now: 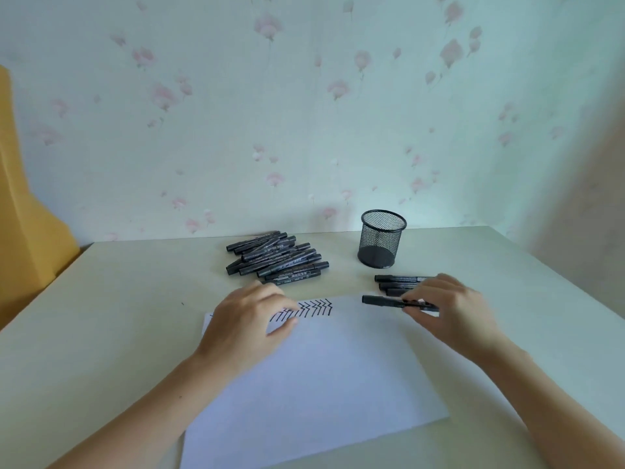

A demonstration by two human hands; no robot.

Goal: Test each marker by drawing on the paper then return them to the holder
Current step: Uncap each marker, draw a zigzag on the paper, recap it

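Head view: right hand (pixel 446 309) pinching a black marker (pixel 382 300) level over the far right corner of the paper (pixel 321 374), left hand (pixel 248 316) flat with relaxed fingers on the paper's far left edge beside the zigzag test strokes (pixel 314 308). Best done by keeping the sheet pinned, then dropping the marker into the empty mesh holder (pixel 382 238) rather than beside the 3 loose markers (pixel 395 284) near it. Untested pile (pixel 277 257) on a pale table (pixel 135 299), floral wallpaper (pixel 304 113) behind.

I see pale print along the barrels of the piled markers (pixel 277 257), too blurred to read. On the paper (pixel 314 377), only black zigzag test strokes (pixel 313 308), no letters or numbers.
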